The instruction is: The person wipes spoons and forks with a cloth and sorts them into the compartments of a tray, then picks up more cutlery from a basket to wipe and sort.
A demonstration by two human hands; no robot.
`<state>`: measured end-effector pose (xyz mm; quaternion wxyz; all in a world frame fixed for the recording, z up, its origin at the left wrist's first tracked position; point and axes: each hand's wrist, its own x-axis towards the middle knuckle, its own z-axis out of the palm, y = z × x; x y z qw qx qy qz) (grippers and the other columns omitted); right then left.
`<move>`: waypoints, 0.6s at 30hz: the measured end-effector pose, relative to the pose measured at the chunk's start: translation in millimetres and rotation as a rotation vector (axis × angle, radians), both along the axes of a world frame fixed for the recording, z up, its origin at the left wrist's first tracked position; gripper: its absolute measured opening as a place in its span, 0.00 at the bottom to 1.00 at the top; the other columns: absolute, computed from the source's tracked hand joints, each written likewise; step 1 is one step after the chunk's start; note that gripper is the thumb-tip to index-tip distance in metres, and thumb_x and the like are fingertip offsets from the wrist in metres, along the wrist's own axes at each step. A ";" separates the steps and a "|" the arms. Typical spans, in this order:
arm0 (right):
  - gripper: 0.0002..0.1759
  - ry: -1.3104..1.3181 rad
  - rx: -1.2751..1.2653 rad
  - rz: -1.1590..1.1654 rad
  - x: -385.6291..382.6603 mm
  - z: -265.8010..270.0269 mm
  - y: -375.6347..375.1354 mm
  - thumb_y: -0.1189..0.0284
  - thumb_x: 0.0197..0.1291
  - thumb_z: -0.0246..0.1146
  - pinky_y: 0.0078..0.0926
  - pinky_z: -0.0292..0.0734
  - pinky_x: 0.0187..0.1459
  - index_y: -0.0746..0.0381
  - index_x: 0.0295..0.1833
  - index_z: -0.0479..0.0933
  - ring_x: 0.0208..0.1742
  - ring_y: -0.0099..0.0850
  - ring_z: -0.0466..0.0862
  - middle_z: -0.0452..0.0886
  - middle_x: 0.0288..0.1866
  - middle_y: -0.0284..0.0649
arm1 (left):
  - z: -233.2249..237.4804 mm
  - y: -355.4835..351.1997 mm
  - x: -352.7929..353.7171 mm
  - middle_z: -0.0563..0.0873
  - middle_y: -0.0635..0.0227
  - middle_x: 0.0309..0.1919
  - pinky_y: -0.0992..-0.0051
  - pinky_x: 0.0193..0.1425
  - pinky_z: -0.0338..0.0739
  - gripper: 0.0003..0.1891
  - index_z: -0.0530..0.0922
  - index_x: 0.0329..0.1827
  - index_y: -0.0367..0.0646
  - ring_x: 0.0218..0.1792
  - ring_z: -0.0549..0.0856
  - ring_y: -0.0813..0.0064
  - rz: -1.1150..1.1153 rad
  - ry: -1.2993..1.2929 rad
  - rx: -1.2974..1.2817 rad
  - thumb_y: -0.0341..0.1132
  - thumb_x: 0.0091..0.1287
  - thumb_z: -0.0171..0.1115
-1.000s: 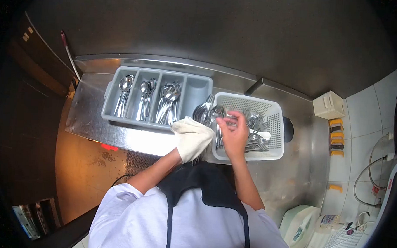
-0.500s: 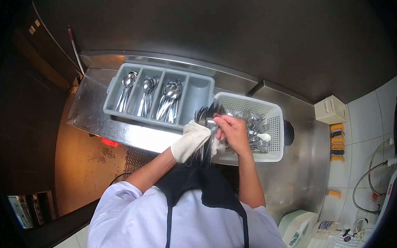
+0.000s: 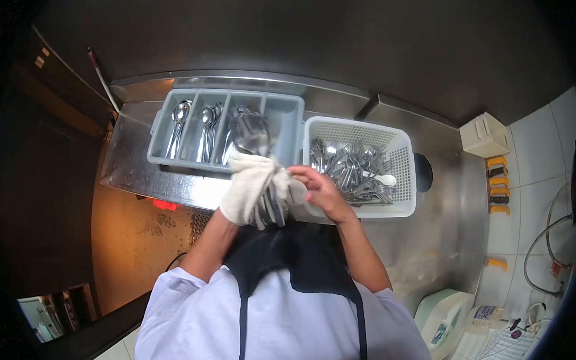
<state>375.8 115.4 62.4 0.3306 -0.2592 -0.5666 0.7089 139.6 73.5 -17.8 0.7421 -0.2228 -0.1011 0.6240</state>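
- Gripping a bundle of cutlery [image 3: 271, 208] through a white cloth [image 3: 250, 182], the left hand [image 3: 246, 191] is closed tight, and the cloth covers it entirely.
- The bundle stands roughly upright in that fist. Its dark handles stick out below the cloth, and blurred spoon bowls rise above it, in front of the grey tray [image 3: 159, 144].
- The right hand [image 3: 319, 190] sits just beside the left, with its fingers bent in against the loose end of the cloth at the bundle's side. I cannot tell whether they pinch the cloth or a handle.
- Both hands hover over the near edge of the steel counter [image 3: 130, 162], in front of the gap between the grey tray and the white basket [image 3: 403, 165].
- The grey tray lies on the counter to the left and is split into long compartments. Sorted spoons [image 3: 179, 116] lie in the leftmost ones, bowls toward the wall.
- The white basket is perforated and stands just to the right of the tray, close against it. It holds a loose heap of forks and spoons [image 3: 348, 169], with a white plastic spoon [image 3: 384, 179] on top near its right wall.
- A dark round object [image 3: 423, 173] shows behind the basket's right side.
- A cream box [image 3: 484, 135] stands farther right, near the tiled wall.
- A thin stick with a red tip [image 3: 100, 78] leans at the counter's far left corner.
- The person wears a white shirt and a black apron [image 3: 298, 263].
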 end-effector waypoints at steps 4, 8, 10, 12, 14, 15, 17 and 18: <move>0.29 -0.090 -0.089 0.115 -9.4 44.3 -5.8 0.67 0.54 0.78 0.26 0.75 0.59 0.65 0.59 0.79 0.55 0.25 0.81 0.84 0.51 0.35 | 93.7 -28.9 -6.1 0.83 0.61 0.49 0.76 0.55 0.79 0.09 0.79 0.51 0.34 0.49 0.83 0.74 0.289 2.112 0.313 0.23 0.73 0.51; 0.26 -0.067 0.294 0.151 -28.7 41.5 -11.4 0.65 0.53 0.78 0.31 0.78 0.52 0.64 0.56 0.81 0.48 0.31 0.86 0.87 0.46 0.42 | 128.2 -51.8 -29.8 0.84 0.60 0.49 0.72 0.58 0.79 0.10 0.79 0.53 0.35 0.51 0.84 0.70 0.840 2.737 0.071 0.25 0.71 0.57; 0.24 -0.150 0.421 0.228 -35.6 31.6 -17.6 0.64 0.53 0.76 0.34 0.79 0.50 0.61 0.54 0.82 0.47 0.38 0.87 0.87 0.45 0.46 | 129.7 -60.3 -55.6 0.82 0.59 0.50 0.70 0.59 0.77 0.11 0.77 0.54 0.36 0.51 0.82 0.70 1.007 2.239 -0.340 0.26 0.71 0.57; 0.21 -0.327 0.450 0.359 -38.1 2.0 -20.6 0.65 0.54 0.72 0.40 0.79 0.49 0.59 0.53 0.83 0.46 0.46 0.87 0.87 0.44 0.49 | 156.0 -76.0 -72.7 0.81 0.58 0.51 0.68 0.61 0.76 0.12 0.75 0.56 0.37 0.52 0.81 0.70 1.239 2.161 -0.443 0.28 0.71 0.56; 0.18 -0.444 0.563 0.393 -33.0 -38.4 -20.2 0.66 0.55 0.70 0.41 0.79 0.51 0.56 0.53 0.83 0.47 0.48 0.86 0.87 0.44 0.48 | 212.3 -81.6 -45.2 0.83 0.58 0.43 0.64 0.57 0.78 0.24 0.73 0.60 0.34 0.44 0.83 0.66 1.807 2.939 -0.458 0.45 0.71 0.60; 0.18 -0.501 0.618 0.412 -29.8 -59.9 -20.8 0.67 0.55 0.69 0.41 0.79 0.52 0.55 0.53 0.84 0.48 0.49 0.85 0.87 0.44 0.47 | 225.3 -96.2 -53.6 0.83 0.57 0.45 0.63 0.59 0.77 0.24 0.74 0.60 0.32 0.45 0.83 0.64 1.837 3.058 -0.349 0.43 0.69 0.61; 0.18 -0.434 0.655 0.383 -21.8 -104.1 -24.6 0.68 0.55 0.67 0.43 0.79 0.51 0.54 0.53 0.84 0.47 0.49 0.86 0.87 0.43 0.48 | 254.5 -136.5 -73.0 0.83 0.54 0.49 0.60 0.63 0.76 0.25 0.76 0.59 0.29 0.47 0.85 0.60 1.635 3.195 -0.072 0.39 0.65 0.64; 0.19 -0.399 0.673 0.369 -18.1 -101.4 -25.0 0.68 0.55 0.66 0.44 0.79 0.51 0.54 0.54 0.84 0.47 0.49 0.86 0.87 0.42 0.49 | 264.9 -146.7 -74.2 0.83 0.53 0.51 0.58 0.65 0.76 0.25 0.76 0.59 0.28 0.49 0.85 0.58 1.518 3.241 0.005 0.37 0.63 0.65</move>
